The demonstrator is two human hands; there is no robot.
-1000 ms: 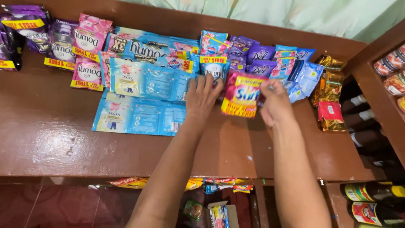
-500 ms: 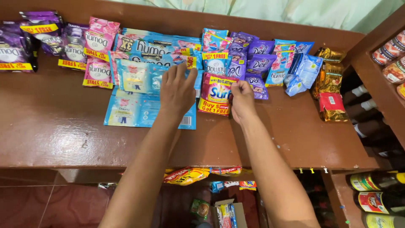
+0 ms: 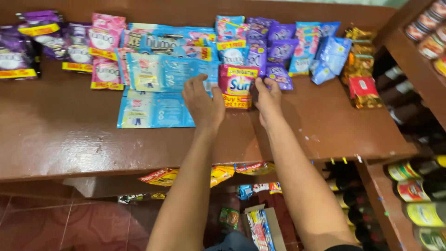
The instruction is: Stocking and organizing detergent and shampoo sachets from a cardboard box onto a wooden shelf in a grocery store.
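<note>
A pink and yellow detergent sachet pack (image 3: 237,84) lies flat on the brown wooden counter (image 3: 60,135), between my two hands. My left hand (image 3: 202,103) rests palm down at its left edge, fingers spread, partly on the light blue sachet strips (image 3: 155,109). My right hand (image 3: 268,98) touches the pack's right edge with its fingertips, beside a purple sachet (image 3: 278,74). Neither hand lifts anything.
Purple sachet packs (image 3: 18,56) and pink ones (image 3: 107,46) line the counter's back left. Blue and purple sachets (image 3: 320,51) and gold packets (image 3: 360,69) lie at the right. Bottles (image 3: 418,186) stand on shelves at the right. Snack packs (image 3: 160,176) hang under the counter.
The pink and yellow pack has been set down flat on the counter among the other sachets. Both hands have moved with it to the left and now flank it.
</note>
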